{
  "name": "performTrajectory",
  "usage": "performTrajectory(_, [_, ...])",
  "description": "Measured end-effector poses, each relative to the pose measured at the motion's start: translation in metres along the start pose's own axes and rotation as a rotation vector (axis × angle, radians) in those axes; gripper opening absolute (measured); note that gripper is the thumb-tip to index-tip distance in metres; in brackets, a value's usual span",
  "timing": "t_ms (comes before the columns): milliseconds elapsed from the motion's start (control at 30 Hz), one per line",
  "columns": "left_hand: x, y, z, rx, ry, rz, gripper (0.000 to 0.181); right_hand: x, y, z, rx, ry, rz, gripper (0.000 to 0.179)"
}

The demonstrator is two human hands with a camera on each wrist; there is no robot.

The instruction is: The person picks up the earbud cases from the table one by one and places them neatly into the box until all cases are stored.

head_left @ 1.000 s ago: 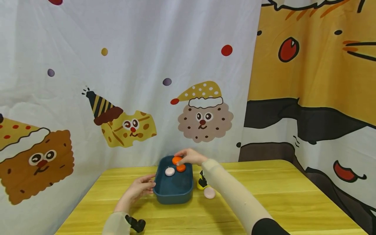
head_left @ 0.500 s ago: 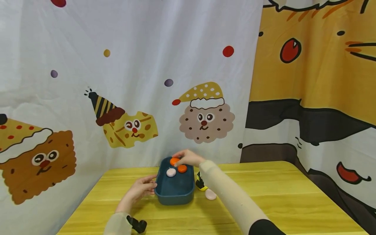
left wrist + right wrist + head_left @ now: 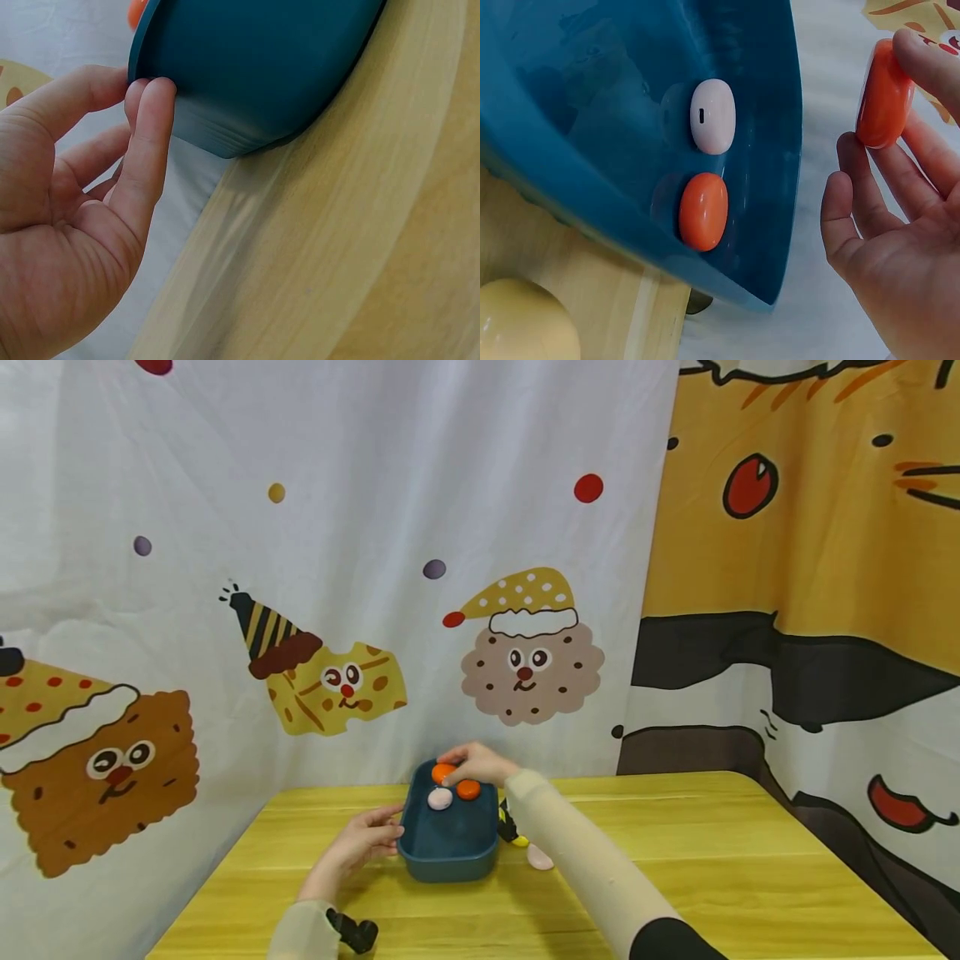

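Since your right hand [image 3: 482,764] moved its pinched orange piece [image 3: 886,101] left, it clears its twin [image 3: 703,212], left hand [image 3: 362,838] loose on tub [image 3: 450,869].

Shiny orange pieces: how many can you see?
2: one orange piece pinched in the right hand, another orange piece lying in the blue tub beside the pale piece. Any behind the right sleeve would be hidden.

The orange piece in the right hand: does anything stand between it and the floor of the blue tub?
Nothing visible does. The right hand holds the orange piece at the uncovered tub's far end, where a pale piece and another orange piece lie inside; bare floor shows toward the near end.
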State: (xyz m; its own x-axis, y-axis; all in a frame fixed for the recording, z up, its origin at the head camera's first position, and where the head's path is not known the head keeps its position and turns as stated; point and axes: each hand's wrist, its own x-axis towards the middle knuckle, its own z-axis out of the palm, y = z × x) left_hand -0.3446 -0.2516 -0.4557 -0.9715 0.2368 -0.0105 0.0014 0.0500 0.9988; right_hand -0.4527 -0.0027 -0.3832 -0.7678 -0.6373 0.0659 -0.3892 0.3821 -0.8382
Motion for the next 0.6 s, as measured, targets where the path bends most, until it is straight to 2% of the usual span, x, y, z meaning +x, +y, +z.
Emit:
performTrajectory(333, [0.0003,0.0003,0.0012,0.002,0.012,-0.009,0.057,0.0036,-0.0022,0.0062,0.012,0.009,-0.005,0.047])
performTrajectory(600, [0.0009,0.0008,0.001,0.0,0.019,-0.014,0.057,0.0023,-0.0054,0.0102,-0.003,0.03,0.021,0.046])
